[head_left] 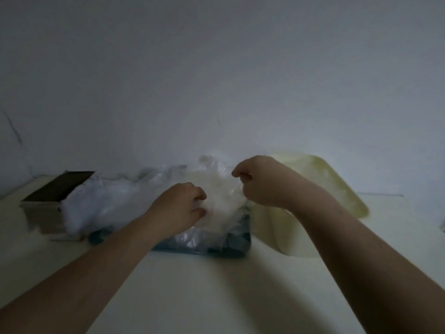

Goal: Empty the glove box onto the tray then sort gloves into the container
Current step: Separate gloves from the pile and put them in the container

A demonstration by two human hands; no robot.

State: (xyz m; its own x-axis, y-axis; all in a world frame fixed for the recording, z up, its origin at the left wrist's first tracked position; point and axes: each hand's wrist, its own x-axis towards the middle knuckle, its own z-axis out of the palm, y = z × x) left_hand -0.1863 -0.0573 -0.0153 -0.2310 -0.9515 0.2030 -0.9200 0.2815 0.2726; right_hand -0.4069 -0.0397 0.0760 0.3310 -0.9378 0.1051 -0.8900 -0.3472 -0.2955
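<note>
Left hand (183,204) and right hand (260,182) both pinch a thin translucent plastic glove (222,192) above a cream tabletop (204,297), grey wall (216,80) behind.

Free across the near tabletop (204,297), apart from two forearms slanting in from the bottom corners. Blocked mid-table by a heap of clear gloves (115,201) spilling over a dark tray (228,248), with left hand (183,203) and right hand (257,182) above it, both pinching one clear glove (221,196). Closed at left by a dark-topped box (55,189) against the heap, at right by a pale yellow container (337,184) just beside the tray. Shut behind by the wall (216,68). Open strips of table in front of the box and right of the container.
</note>
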